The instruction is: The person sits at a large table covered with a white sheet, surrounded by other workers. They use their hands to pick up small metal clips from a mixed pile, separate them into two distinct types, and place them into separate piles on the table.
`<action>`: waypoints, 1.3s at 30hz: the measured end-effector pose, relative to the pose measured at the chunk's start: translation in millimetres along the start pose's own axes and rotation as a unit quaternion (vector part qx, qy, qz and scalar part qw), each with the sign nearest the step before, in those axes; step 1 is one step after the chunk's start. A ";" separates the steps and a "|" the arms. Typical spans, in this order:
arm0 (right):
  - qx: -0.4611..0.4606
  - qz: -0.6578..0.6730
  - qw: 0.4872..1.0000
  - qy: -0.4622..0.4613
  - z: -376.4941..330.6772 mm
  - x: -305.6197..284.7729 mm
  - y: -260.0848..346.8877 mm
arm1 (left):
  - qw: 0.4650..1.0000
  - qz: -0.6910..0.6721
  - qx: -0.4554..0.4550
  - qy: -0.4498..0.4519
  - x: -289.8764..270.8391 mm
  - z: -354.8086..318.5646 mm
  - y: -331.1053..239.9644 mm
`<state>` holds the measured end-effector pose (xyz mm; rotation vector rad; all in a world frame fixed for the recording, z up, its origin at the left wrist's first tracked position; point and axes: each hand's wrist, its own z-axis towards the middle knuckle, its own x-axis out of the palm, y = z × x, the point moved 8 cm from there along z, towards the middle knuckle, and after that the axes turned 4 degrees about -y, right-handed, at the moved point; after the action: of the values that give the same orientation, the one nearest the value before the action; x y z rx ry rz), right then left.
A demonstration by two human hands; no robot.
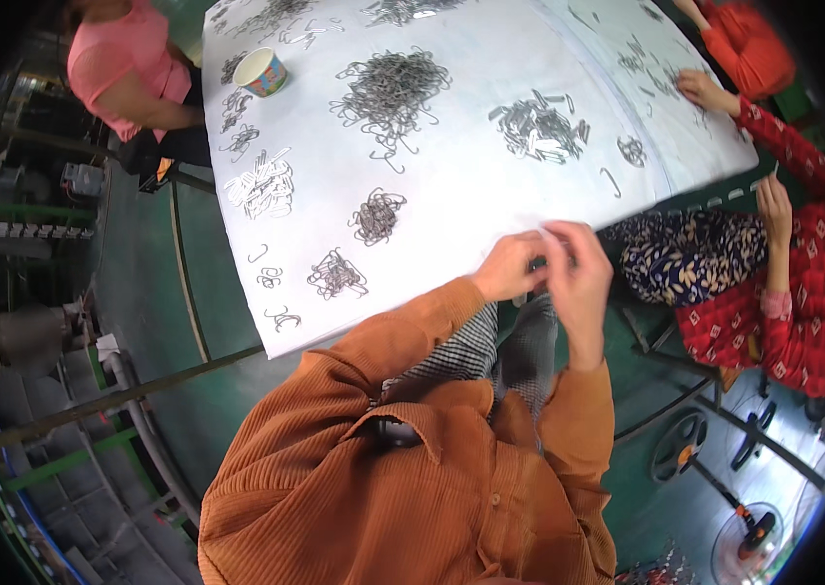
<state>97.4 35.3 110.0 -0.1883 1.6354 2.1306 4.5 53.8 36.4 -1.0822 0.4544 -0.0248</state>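
My left hand (512, 265) and my right hand (578, 283) meet at the near edge of the white-covered table (451, 195). Both have their fingers bent together in a pinch, and whatever is between them is hidden or too small to name. Some motion blur covers the right fingers. Beyond them lies a heap of flat metal clips (541, 132), with a single wire hook (610, 182) to its right. Farther off spreads a large pile of dark wire hooks (393, 93). Left of my hands are two small hook piles, one (376, 216) behind the other (337, 275).
A paper cup (260, 73) stands far left, above a heap of shiny clips (264, 185). A person in pink (130, 73) is at the left side; people in red sleeves (788, 146) work at the right. A fan (746, 544) stands on the floor, lower right.
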 end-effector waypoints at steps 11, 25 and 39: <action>-0.027 -0.255 0.950 0.180 105.0 233.8 -19.7 | 0.979 -0.055 0.039 0.195 38.3 -13.6 33.7; 0.193 0.105 0.964 0.147 49.7 95.0 -24.1 | 0.988 -0.118 -0.098 0.024 14.4 -11.6 33.1; 0.232 0.219 0.935 -0.153 -73.2 -30.7 -94.4 | 0.970 -0.142 -0.192 0.039 7.1 1.5 16.3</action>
<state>153.2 -23.0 16.8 0.6797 2.0562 1.8519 8.3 61.2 20.6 -1.5276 0.3794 -0.2423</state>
